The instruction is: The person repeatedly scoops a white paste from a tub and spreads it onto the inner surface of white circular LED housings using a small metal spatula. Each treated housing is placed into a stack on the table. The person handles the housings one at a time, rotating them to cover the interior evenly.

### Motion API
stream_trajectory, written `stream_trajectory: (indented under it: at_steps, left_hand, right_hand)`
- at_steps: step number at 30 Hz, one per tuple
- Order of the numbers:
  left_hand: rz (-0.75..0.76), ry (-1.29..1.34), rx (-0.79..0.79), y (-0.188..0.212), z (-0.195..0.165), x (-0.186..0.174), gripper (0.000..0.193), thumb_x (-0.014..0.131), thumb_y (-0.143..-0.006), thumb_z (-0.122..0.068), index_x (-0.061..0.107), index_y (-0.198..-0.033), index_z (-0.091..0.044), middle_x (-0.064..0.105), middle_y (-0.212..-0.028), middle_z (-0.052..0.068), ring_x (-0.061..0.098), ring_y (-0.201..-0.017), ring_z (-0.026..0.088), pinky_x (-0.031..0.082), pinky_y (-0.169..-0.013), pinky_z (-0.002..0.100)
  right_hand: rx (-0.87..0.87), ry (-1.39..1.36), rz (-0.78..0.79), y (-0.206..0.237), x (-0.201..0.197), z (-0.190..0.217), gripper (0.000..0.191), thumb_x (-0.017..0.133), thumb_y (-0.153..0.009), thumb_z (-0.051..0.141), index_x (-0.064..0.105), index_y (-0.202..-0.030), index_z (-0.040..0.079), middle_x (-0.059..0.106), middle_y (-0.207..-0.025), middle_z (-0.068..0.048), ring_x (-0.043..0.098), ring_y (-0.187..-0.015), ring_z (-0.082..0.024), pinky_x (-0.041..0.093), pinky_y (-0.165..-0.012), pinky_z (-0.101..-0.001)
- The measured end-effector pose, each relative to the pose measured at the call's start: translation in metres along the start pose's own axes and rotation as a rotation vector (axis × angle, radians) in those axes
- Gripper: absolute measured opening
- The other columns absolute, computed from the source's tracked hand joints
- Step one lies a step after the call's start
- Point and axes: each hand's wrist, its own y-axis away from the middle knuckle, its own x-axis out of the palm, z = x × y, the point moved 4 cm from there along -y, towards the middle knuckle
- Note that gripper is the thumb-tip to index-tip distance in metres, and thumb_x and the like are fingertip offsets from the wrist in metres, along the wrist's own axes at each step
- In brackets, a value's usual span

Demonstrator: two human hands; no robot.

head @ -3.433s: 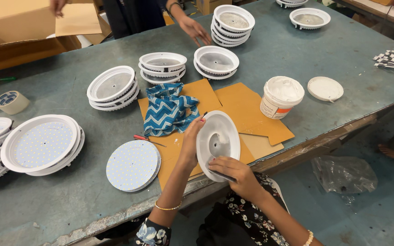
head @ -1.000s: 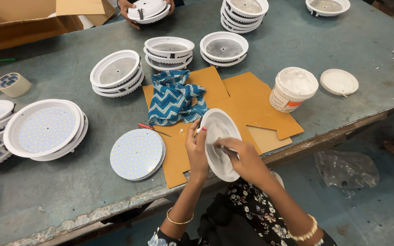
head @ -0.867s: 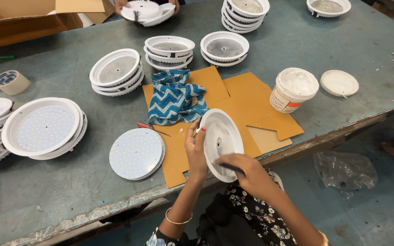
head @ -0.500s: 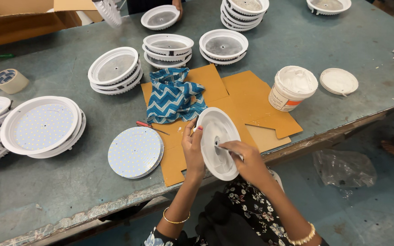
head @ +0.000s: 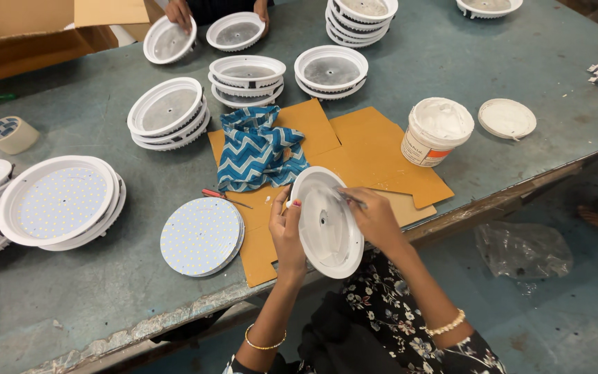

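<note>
While the left hand (head: 286,232) keeps gripping the white lamp housing (head: 327,223) tilted over the cardboard (head: 375,156), the right hand (head: 375,216), pinching 1 thin tool (head: 349,199), has moved from centre to rim.

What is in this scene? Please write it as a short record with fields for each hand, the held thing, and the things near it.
left hand: grips the left rim of the white round housing
right hand: holds a thin tool with its tip inside the housing
housing: tilted, above the table edge
under it: cardboard sheets on the table
near: blue zigzag cloth, round LED plate, open white tub
far side: another person's hands on similar housings
</note>
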Motion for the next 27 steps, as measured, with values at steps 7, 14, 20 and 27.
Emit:
stream_trajectory:
  at_steps: [7, 14, 20, 27]
  left_hand:
    - [-0.008, 0.031, -0.038, 0.000, -0.002, -0.001, 0.050, 0.055, -0.099, -0.019, 0.048, -0.143, 0.004, 0.072, -0.105, 0.016, 0.068, -0.087, 0.014, 0.054, -0.075, 0.026]
    - [0.028, 0.013, 0.005, 0.002, -0.003, -0.003, 0.051, 0.056, -0.099, -0.018, 0.046, -0.143, 0.005, 0.072, -0.109, 0.017, 0.069, -0.093, 0.015, 0.056, -0.079, 0.027]
    - [0.033, -0.017, 0.069, 0.014, -0.005, -0.003, 0.051, 0.058, -0.099, -0.021, 0.049, -0.142, 0.005, 0.072, -0.106, 0.015, 0.067, -0.093, 0.013, 0.054, -0.080, 0.025]
    - [0.037, -0.046, 0.122, 0.032, -0.001, -0.002, 0.051, 0.058, -0.100, -0.021, 0.051, -0.143, 0.005, 0.069, -0.095, 0.011, 0.060, -0.080, 0.008, 0.047, -0.070, 0.022]
  right_hand:
    - [0.001, 0.040, 0.084, 0.035, 0.002, 0.016, 0.035, 0.055, -0.085, -0.006, 0.070, -0.116, 0.000, 0.073, -0.114, -0.017, 0.071, -0.103, -0.031, 0.054, -0.090, -0.0362]
    - [0.177, -0.029, 0.180, 0.055, -0.014, 0.016, 0.030, 0.059, -0.088, 0.000, 0.073, -0.115, 0.000, 0.077, -0.102, -0.016, 0.073, -0.090, -0.031, 0.055, -0.085, -0.0369]
    - [0.109, 0.140, 0.132, 0.058, 0.003, 0.032, 0.030, 0.061, -0.086, 0.005, 0.072, -0.112, -0.004, 0.074, -0.104, -0.026, 0.071, -0.097, -0.039, 0.054, -0.085, -0.0398]
    - [0.362, 0.015, 0.179, 0.068, 0.017, 0.080, 0.031, 0.062, -0.085, 0.010, 0.072, -0.112, -0.002, 0.075, -0.083, -0.024, 0.079, -0.076, -0.032, 0.059, -0.071, -0.0364]
